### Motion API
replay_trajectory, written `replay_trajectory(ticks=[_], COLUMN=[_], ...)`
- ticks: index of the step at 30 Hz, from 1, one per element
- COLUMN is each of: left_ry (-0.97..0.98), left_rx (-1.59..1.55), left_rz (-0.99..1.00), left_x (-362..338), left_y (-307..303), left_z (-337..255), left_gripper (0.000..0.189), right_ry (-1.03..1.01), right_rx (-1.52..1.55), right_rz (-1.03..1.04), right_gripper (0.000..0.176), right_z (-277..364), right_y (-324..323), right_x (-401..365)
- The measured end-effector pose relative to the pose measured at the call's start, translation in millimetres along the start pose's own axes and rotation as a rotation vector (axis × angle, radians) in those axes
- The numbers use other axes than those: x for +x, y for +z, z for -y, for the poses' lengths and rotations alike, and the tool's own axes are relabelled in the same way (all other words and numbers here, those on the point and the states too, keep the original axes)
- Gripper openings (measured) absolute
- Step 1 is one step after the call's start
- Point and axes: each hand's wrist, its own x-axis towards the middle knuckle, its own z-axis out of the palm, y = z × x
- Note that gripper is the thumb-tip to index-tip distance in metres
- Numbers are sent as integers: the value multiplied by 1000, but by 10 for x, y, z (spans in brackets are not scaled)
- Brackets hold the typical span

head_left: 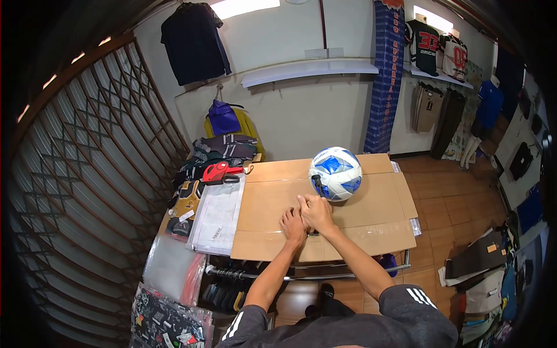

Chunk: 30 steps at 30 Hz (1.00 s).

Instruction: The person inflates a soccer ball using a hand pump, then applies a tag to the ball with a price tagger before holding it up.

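A white and blue ball [335, 173] rests on the flat brown cardboard [272, 197] that covers the table. Just in front of the ball, my right hand [316, 213] is closed around a black tool [317, 182], whose upper end reaches up against the ball's left side. My left hand [293, 224] lies on the cardboard beside my right hand, its fingers bent and spread a little. The two hands touch or nearly touch. A small dark item shows under my right wrist, too hidden to make out.
A red and black tape dispenser [218, 173] sits at the table's back left, near folded clothes [223, 148]. Plastic-wrapped sheets [217, 217] lie left of the cardboard. Below the front edge runs a metal rail [342, 276] with hangers. Stacked clothes [483, 290] stand at the right.
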Motion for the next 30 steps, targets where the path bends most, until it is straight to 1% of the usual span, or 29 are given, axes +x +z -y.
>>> replay_trajectory(ticks=[3,5,9,11,13,16,18,19,22,24,25,27,30], left_ry=[28,2,-19,-31,-31,-25,-36,-33,-21,15,-8,-60,-35], left_rx=[-8,-13,31,14,14,44,56,53,59,74,45,-18,9], left_rz=[-21,2,14,-5,-4,18,23,15,-6,-6,10,38,58], left_x=[-6,32,1,17,24,9,11,9,14,4,15,14,4], left_y=[-23,-40,-46,34,62,-33,-58,-38,34,89,57,19,-13], left_z=[9,-19,-37,12,5,-46,-77,-86,-36,25,21,-22,-29], left_gripper=[43,44,47,45,43,39,37,37,38,40,41,44,49], right_ry=[-26,-45,-42,-46,-50,31,-69,-120,-98,-54,-38,-39,-29], right_rx=[-4,-1,37,74,126,98,117,126,89,63,49,1,-23], right_rz=[-12,-12,60,79,78,157,42,-13,21,46,51,33,6], right_gripper=[42,43,47,47,47,44,43,43,43,43,43,44,44], right_z=[-43,20,197,416,911,1233,847,768,646,455,366,243,47], right_y=[48,19,-104,-257,-664,-958,-585,-487,-431,-325,-256,-146,10], right_x=[-83,-99,-172,-79,-25,66,101,113,148,113,125,100,23])
